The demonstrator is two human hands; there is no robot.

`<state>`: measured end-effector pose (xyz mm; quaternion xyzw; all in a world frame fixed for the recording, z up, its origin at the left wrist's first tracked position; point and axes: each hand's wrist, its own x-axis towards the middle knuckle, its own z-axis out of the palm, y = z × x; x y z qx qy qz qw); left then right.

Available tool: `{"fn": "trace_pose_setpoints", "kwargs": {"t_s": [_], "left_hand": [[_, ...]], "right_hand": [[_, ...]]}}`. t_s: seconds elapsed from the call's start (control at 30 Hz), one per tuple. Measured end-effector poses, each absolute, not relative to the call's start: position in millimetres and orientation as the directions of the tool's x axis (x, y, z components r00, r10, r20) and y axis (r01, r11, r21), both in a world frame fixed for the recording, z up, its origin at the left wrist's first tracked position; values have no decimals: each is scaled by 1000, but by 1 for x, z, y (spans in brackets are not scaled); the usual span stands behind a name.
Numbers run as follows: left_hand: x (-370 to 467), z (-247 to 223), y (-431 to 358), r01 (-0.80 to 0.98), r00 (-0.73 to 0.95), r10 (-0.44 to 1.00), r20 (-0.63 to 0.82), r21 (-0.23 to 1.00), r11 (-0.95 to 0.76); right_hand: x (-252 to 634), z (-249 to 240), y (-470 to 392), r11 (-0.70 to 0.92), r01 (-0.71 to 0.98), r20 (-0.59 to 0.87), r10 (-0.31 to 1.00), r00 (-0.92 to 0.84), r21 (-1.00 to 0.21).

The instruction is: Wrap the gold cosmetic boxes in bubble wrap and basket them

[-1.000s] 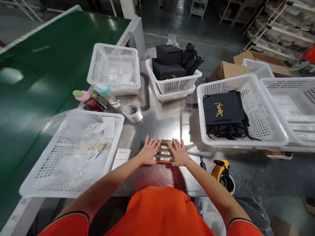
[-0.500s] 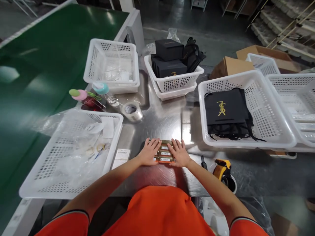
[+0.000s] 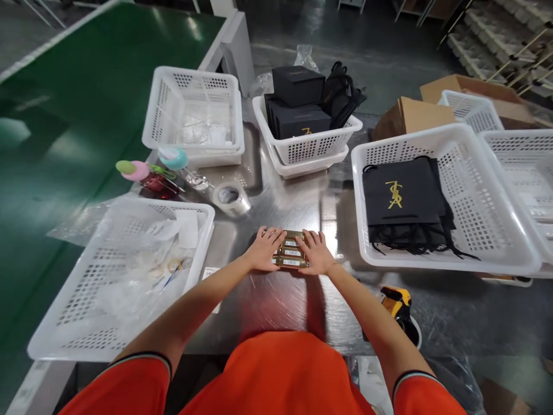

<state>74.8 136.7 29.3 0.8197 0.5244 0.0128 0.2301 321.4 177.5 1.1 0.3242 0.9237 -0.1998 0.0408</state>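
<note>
Several small gold, shiny boxes or tubes [image 3: 292,252] with white labels lie side by side in a compact block on the metal table. My left hand [image 3: 262,251] holds the block's left side, fingers reaching over its top. From the right, my right hand [image 3: 318,253] grips the opposite side, thumb and fingers spread across the edge. My palms and fingers hide the block's ends. Partly under my left forearm is a white barcoded card [image 3: 211,271].
At left, a white basket [image 3: 206,227] contains clear plastic. Clear tape [image 3: 232,199] and bottles [image 3: 159,183] stand behind it. Black bags [image 3: 400,193] lie in a right-hand basket [image 3: 475,199]; black boxes [image 3: 298,85] fill another. A yellow tape dispenser [image 3: 396,301] sits near my right forearm.
Both hands have slid the gold block forward, away from my body. My left forearm now covers more of the barcoded card.
</note>
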Motion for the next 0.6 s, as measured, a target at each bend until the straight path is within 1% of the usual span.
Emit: {"fn": "trace_pose_setpoints", "kwargs": {"t_s": [0.1,0.23,0.3,0.37,0.43,0.5,0.57,0.6], "left_hand": [[74,28,140,863,456,857,-238,354,-361],[75,26,140,873,472,845,-253,269,-407],[76,28,141,869,486,835,-257,238,-433],[78,34,141,866,495,827,-265,228,-445],[78,43,137,867,488,834,-256,253,-429],[74,52,123,874,445,873,-201,311,-374],[65,55,97,890,309,944,-112,384,-246],[60,53,79,894,195,978,-72,424,-147]], "right_hand": [[319,2,179,715,630,-224,589,-776,-304],[317,8,179,743,622,-230,579,-783,-246],[318,16,179,750,619,-211,583,-785,-232],[323,24,173,734,634,-162,614,-772,-241],[333,29,157,692,666,-82,673,-735,-279],[348,27,129,615,708,14,759,-652,-348],[368,18,89,497,751,94,854,-511,-434],[379,11,66,430,772,117,896,-428,-469]]}}
